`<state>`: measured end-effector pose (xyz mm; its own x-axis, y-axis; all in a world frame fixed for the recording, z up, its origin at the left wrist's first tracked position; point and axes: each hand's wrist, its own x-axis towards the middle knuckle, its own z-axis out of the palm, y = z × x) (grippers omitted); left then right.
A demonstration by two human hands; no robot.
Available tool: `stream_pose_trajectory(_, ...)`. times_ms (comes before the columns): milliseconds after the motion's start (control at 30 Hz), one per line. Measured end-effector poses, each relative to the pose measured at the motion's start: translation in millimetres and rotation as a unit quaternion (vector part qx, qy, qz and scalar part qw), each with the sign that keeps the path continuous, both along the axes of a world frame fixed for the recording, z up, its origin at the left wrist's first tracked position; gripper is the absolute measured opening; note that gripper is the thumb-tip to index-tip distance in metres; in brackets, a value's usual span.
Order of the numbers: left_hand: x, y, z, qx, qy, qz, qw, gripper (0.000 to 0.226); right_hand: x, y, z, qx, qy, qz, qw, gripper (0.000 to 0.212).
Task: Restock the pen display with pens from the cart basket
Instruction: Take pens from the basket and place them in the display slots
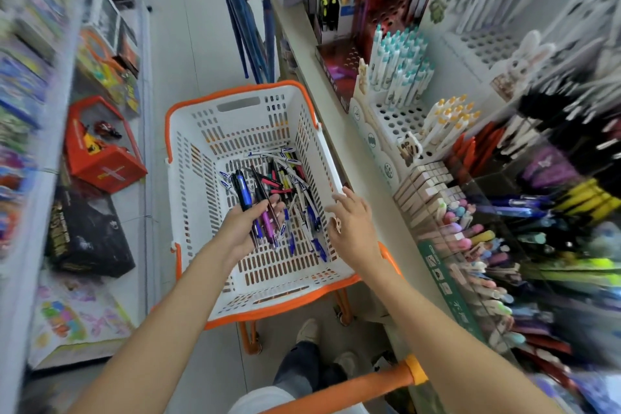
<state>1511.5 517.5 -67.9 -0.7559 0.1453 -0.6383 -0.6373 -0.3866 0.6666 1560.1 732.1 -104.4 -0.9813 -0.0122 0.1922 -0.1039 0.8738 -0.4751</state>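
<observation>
in the centre of the frame, the left hand (242, 228) holds a bundle of pens (250, 198) above the cart basket (235, 94), its fingers (274, 207) curled around the barrels. the right hand (354, 225) hovers by the basket's right wall, spread and holding nothing. loose pens (295, 178) lie on the basket floor. the pen display (497, 239) stands at the right of the frame. recommended: grip the bundle near mid-barrel with tips aligned, then use the free hand to transfer one type at a time into its matching compartment.
</observation>
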Motion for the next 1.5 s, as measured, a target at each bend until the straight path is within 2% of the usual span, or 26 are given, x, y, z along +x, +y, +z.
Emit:
stream_pose_trajectory(67,1.3,13.0,21.9,0.016,0.042,0.053,0.998,0.017,-1.6,-17.4,26.6,-0.189,-0.009,-0.073,0.979,0.027)
stream_pose_trajectory(100,2.2,20.2,31.2,0.018,0.058,0.076,0.995,0.016,-2.7,-29.3,40.8,-0.294,-0.037,-0.103,0.949,0.033)
stream_pose_trajectory(200,7.7,44.0,55.5,0.017,0.082,0.115,0.990,0.018,-5.6,-63.3,78.6,-0.538,-0.085,-0.207,0.813,0.041)
stream_pose_trajectory(267,14.0,57.7,65.0,0.016,0.087,0.127,0.988,0.020,-10.7,-74.7,95.2,-0.632,-0.085,-0.288,0.714,0.040)
stream_pose_trajectory(333,22.7,68.5,70.2,0.011,0.095,0.128,0.987,0.021,-16.7,-75.6,111.4,-0.688,-0.068,-0.344,0.635,0.042)
stream_pose_trajectory(400,32.3,75.7,72.7,0.003,0.099,0.109,0.989,0.019,-24.1,-71.3,120.6,-0.733,-0.054,-0.354,0.579,0.041)
stream_pose_trajectory(433,36.6,77.8,72.9,-0.005,0.099,0.096,0.990,0.018,-26.2,-69.6,123.3,-0.749,-0.054,-0.341,0.565,0.037)
stream_pose_trajectory(500,41.6,78.4,72.9,-0.022,0.096,0.083,0.992,0.015,-27.4,-69.6,126.9,-0.760,-0.070,-0.314,0.565,0.029)
stream_pose_trajectory(600,43.8,68.1,77.1,-0.020,0.102,0.058,0.993,0.021,-25.1,-63.1,127.3,-0.740,-0.132,-0.253,0.608,0.020)
stream_pose_trajectory(667,45.4,57.2,81.2,-0.005,0.112,0.006,0.994,0.025,-28.6,-49.9,120.0,-0.697,-0.182,-0.178,0.670,0.020)
stream_pose_trajectory(767,51.3,44.8,85.3,0.027,0.107,-0.071,0.991,0.026,-30.7,-32.5,114.2,-0.568,-0.224,-0.058,0.790,0.029)
stream_pose_trajectory(833,54.0,39.6,86.8,0.056,0.093,-0.094,0.990,0.027,-27.8,-26.3,117.5,-0.515,-0.256,-0.008,0.818,0.045)
stream_pose_trajectory(900,56.2,36.2,87.3,0.077,0.079,-0.113,0.987,0.031,-25.4,-21.6,119.3,-0.509,-0.268,0.017,0.818,0.052)
stream_pose_trajectory(1000,57.8,33.0,87.1,0.100,0.074,-0.131,0.984,0.035,-23.3,-15.5,119.3,-0.538,-0.264,0.032,0.800,0.045)
stream_pose_trajectory(1133,57.4,30.3,85.1,0.126,0.076,-0.141,0.979,0.039,-22.2,-12.1,119.3,-0.555,-0.260,0.011,0.790,0.063)
stream_pose_trajectory(1233,56.7,27.9,82.5,0.145,0.070,-0.143,0.977,0.046,-21.8,-7.2,120.7,-0.560,-0.251,0.001,0.790,0.052)
stream_pose_trajectory(1400,54.1,27.0,69.0,0.137,0.058,-0.064,0.987,0.047,-28.9,-2.3,124.7,-0.630,-0.146,-0.112,0.755,0.068)
stream_pose_trajectory(1433,53.3,27.6,65.4,0.133,0.057,-0.037,0.989,0.047,-30.1,-2.5,126.4,-0.632,-0.113,-0.138,0.754,0.066)
stream_pose_trajectory(1500,51.8,30.3,60.4,0.127,0.058,0.005,0.990,0.048,-30.7,-6.5,128.8,-0.630,-0.063,-0.167,0.756,0.049)
